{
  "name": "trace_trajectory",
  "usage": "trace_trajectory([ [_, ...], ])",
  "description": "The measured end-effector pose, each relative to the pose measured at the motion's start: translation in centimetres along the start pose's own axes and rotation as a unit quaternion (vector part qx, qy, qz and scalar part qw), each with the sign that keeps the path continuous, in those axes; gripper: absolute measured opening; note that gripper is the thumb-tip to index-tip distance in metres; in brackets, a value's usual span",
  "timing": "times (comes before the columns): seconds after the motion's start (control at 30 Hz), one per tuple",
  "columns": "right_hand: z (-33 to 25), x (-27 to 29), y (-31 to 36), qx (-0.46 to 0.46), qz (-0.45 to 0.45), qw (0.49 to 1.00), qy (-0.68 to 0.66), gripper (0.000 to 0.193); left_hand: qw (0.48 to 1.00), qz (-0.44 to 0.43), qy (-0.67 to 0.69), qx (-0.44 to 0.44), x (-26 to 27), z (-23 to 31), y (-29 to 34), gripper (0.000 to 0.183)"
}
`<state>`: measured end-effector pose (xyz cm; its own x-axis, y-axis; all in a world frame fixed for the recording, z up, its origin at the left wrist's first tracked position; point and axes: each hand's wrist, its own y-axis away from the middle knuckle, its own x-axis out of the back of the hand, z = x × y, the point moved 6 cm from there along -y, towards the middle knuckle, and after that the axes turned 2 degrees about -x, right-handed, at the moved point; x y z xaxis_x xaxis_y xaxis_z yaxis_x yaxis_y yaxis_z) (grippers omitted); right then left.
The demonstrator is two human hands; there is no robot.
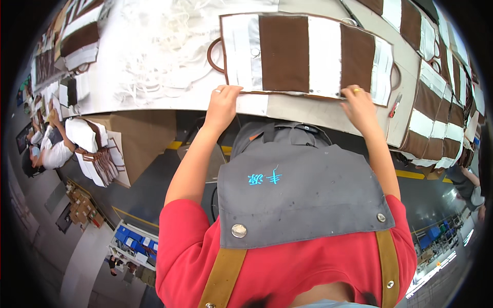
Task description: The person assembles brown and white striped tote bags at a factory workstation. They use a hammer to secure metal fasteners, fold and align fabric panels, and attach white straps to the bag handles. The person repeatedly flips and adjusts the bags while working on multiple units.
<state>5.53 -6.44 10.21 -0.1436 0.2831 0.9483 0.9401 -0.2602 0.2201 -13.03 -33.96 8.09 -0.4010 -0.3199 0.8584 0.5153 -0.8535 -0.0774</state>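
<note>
A flat brown-and-white striped fabric bag [325, 56] lies spread across the table in front of me. Brown trim runs around it, and a brown loop handle [214, 55] sticks out at its left end, with another loop at the right end. My left hand [224, 106] is closed on the bag's near left corner, fingertips at the trimmed edge. Farther right, my right hand [360, 107] pinches the near edge below the second brown stripe; a yellow ring or band shows on a finger.
Tangled white strips [162, 56] cover the table's left part. A small red-handled tool [395, 106] lies near its right front edge. Stacked striped pieces [434, 120] fill the right side. A large cardboard box [146, 141] stands below left; another person [51, 149] sits beyond it.
</note>
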Motion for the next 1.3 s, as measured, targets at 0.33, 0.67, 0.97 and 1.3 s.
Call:
trace_trajectory([
  [0.33,-13.6,-8.1,-5.3,0.179,0.031,0.935,-0.305,0.011,0.999,-0.015,-0.027,0.018,-3.8,1.1,3.4,0.030],
  [0.67,-17.1,-9.7,-9.1,0.114,0.072,0.963,-0.232,0.013,0.999,-0.021,-0.027,0.038,-4.7,0.3,4.4,0.035],
  [0.97,-17.6,-10.1,-8.8,0.067,0.143,0.967,-0.201,0.008,0.998,-0.013,-0.054,0.042,-5.3,0.0,4.8,0.037],
  [1.3,-15.7,-9.2,-6.7,0.180,0.046,0.953,-0.240,0.025,0.995,-0.051,-0.089,0.007,-5.2,0.3,4.9,0.049],
])
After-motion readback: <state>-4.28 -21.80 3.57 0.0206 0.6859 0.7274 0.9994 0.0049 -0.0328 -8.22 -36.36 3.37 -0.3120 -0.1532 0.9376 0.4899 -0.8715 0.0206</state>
